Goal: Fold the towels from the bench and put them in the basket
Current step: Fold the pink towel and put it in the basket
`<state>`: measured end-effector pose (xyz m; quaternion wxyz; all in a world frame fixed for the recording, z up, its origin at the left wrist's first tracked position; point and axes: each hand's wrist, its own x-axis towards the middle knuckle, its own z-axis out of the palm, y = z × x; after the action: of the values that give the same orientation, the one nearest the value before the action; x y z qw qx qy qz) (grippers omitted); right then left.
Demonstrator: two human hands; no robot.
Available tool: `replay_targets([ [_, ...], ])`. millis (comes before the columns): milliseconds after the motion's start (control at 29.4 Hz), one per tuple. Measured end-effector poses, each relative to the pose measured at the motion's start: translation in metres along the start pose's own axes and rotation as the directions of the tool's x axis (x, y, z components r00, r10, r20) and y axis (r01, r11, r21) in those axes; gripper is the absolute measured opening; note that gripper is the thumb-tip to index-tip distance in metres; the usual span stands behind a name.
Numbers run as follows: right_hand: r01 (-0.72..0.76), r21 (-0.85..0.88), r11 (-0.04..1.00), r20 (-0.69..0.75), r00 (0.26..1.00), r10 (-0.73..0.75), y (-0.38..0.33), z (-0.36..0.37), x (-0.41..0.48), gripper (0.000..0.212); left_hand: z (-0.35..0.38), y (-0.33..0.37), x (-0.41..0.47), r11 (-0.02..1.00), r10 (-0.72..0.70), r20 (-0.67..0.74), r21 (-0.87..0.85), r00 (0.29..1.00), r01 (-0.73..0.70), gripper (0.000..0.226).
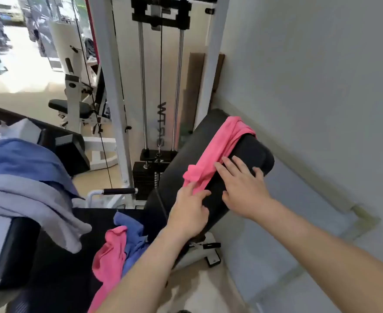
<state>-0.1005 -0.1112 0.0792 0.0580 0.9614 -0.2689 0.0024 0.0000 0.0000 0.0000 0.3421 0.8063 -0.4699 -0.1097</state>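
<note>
Early days by my reckoning: the left hand (189, 213) pinches the near end of the crumpled pink cloth towel (222, 145) lying unfolded on the black padded bench (251, 154), the right hand (242, 188) rests spread beside it, and heaped blue and grey towels (32, 188) wait leftward.

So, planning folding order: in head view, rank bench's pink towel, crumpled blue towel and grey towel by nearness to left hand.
1. pink towel on bench, in left hand
2. crumpled blue towel, lower left
3. grey towel, far left
</note>
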Motion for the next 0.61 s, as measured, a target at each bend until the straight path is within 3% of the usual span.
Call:
replay_targets([
  [272, -0.025, -0.027, 0.999, 0.103, 0.994, 0.028, 0.003, 0.004, 0.052, 0.078, 0.03, -0.014, 0.082, 0.986, -0.084, 0.051, -0.138, 0.995, 0.09, 0.039],
  [340, -0.011, -0.048, 0.999, 0.119, 0.993, 0.017, 0.006, 0.006, 0.06, 0.081, 0.026, -0.009, 0.081, 0.938, -0.127, -0.032, -0.328, 0.991, 0.109, 0.025],
  [442, 0.017, -0.052, 0.998, 0.07, 0.997, -0.014, 0.011, 0.009, 0.063, 0.078, 0.002, 0.009, 0.062, 0.746, -0.209, -0.127, -0.662, 0.97, 0.074, 0.028],
  [510, 0.069, -0.008, 0.998, -0.066, 0.995, -0.069, 0.019, 0.007, 0.062, 0.056, -0.023, 0.024, 0.043, 0.51, -0.158, -0.101, -0.86, 0.982, -0.006, 0.03],
  [612, 0.111, 0.07, 0.991, -0.217, 0.972, -0.094, 0.031, -0.01, 0.056, 0.02, -0.062, 0.041, 0.009, 0.221, -0.035, -0.053, -0.974, 0.998, -0.044, 0.024],
])
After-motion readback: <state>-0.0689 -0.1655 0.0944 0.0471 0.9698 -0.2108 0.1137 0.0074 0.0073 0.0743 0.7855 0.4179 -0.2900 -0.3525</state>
